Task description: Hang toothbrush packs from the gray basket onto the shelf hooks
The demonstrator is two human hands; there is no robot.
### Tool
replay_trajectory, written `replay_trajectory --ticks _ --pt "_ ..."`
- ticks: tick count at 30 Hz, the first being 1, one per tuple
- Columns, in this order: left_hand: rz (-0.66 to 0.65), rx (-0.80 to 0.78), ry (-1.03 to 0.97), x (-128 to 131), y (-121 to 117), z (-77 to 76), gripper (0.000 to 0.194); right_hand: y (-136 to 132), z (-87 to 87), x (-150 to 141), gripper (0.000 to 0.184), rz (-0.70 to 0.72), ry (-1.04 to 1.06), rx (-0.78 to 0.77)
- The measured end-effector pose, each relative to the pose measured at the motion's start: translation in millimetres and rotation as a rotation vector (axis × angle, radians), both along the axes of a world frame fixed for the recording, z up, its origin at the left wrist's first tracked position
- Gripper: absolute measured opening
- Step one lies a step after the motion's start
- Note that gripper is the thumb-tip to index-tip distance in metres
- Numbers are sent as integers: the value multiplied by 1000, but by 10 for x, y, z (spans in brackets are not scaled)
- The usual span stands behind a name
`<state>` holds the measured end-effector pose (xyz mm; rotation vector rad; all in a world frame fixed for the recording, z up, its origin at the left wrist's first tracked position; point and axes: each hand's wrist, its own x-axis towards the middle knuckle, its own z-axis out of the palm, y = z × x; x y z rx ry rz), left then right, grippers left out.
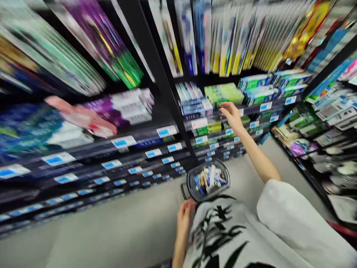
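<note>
My right hand is stretched out to the shelf, its fingers apart and slightly bent, with nothing visible in them. Its fingertips are at the front of the yellow-green toothpaste boxes; contact cannot be made out. To the left of these lie pale blue and white boxes, and to the right stacked blue-green toothpaste boxes. Low by my body, my left hand is loosely bent and appears to hold nothing. Just beyond it on the floor stands a dark basket with several small packaged items inside.
Hanging toothbrush packs fill the upper shelf. A pink item sticks out at the shelf on the left. Rows of price tags line the shelf edges. Another stocked shelf stands on the right, beside the pale floor.
</note>
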<state>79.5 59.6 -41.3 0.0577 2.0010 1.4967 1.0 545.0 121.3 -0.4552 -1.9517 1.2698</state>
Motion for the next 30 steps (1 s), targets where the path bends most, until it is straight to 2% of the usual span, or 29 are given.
replay_trajectory --ticks 2,3,5,7,8,10,13,17,20,23,25,27,30 --pt "28 17 -77 -58 -115 -158 50 -599 -629 654 47 10 -120 -228" --pt "31 14 -100 -109 -156 -243 51 -948 -921 1013 47 -61 -229 -370" --pt "2 4 -132 -226 -226 -387 54 -1656 -1430 1714 43 -325 -478 -656" --pt "-47 -4 -150 -352 -281 -478 56 -2278 -1812 2282 40 -417 -617 -755" --pt "-76 -5 -152 -418 -301 -507 55 -2534 -1945 2490 37 -446 -650 -789" --pt "-148 -12 -146 -558 -319 -550 50 -2911 -2101 2745 33 -476 -675 -855" --pt "-286 -47 -126 -788 -253 -613 41 -3147 -2183 2817 30 -503 -660 -923" --pt "-572 -82 19 -1075 38 -659 33 -3135 -2334 2685 33 -511 -594 -928" --pt "-809 -109 239 -1214 316 -563 32 -3194 -2501 2588 32 -524 -555 -902" --pt "-978 -143 506 -1242 512 -355 34 -3359 -2673 2499 23 -514 -591 -919" --pt "-1025 -159 620 -1190 552 -216 36 -3454 -2790 2438 16 -488 -652 -938" --pt "-1028 -149 640 -1084 506 -132 37 -3485 -2905 2386 11 -459 -719 -933" --pt "-988 -113 573 -861 290 -162 37 -3412 -3059 2340 8 -424 -817 -875"
